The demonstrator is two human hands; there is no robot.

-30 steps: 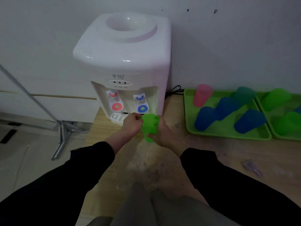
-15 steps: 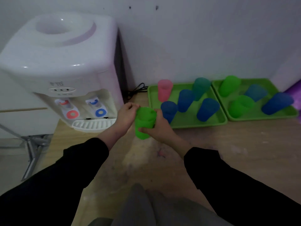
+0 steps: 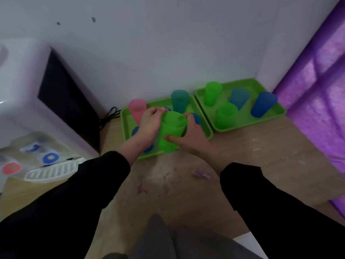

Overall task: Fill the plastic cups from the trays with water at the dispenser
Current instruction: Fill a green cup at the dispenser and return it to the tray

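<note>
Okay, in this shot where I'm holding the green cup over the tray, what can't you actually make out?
Head view only:
Water level in the green cup: tinted wall and motion blur hide it.
The blue cups on the left tray: mostly covered by the left hand, right hand and held cup; count unclear.
The dispenser: top cut off at the left edge, taps blurred.

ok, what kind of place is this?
Probably a plain indoor room staged for the task: a water dispenser and two green trays of plastic cups on a worn wooden surface against a bare white wall. Left hand and right hand hold a green cup.
</note>
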